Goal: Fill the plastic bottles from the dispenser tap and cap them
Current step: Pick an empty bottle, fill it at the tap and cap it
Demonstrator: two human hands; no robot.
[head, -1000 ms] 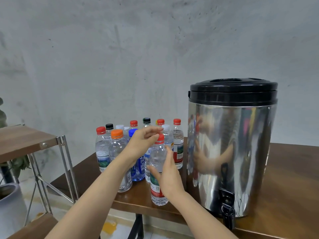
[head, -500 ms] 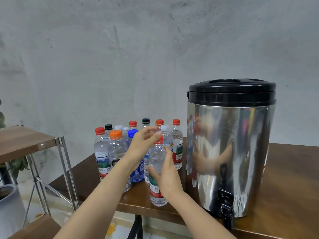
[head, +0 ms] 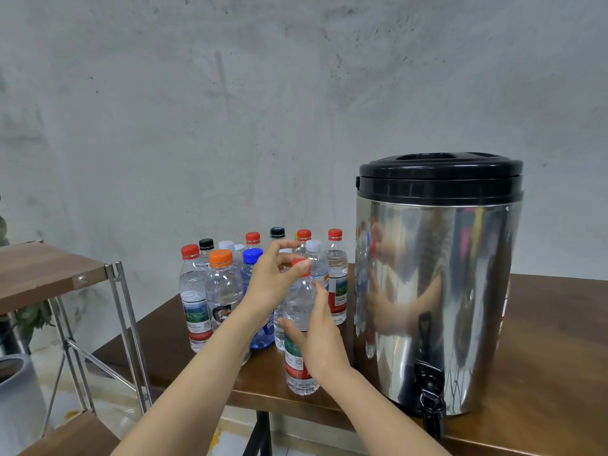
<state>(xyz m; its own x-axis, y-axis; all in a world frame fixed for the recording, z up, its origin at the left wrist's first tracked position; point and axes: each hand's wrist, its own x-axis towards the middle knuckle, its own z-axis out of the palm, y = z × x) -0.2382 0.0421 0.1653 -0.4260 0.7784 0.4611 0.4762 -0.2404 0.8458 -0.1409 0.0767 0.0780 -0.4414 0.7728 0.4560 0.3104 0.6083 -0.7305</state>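
Front bottle [head: 300,307]: upright near the table [head: 543,324] edge, beside the dispenser [head: 437,291]. Your right hand [head: 324,343] grips its body; your left hand [head: 269,284] pinches the red cap [head: 297,262]. Risks: a hard squeeze buckles it; your forearm topples the other bottles [head: 220,291].

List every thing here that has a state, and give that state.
front bottle: upright, capped.
cap: on front bottle, pinched by left hand.
right hand: holds front bottle.
lid: shut on dispenser.
tap: nothing flowing.
other bottles: upright, capped.

Upright red-capped bottle [head: 301,304] beside dispenser [head: 460,291]
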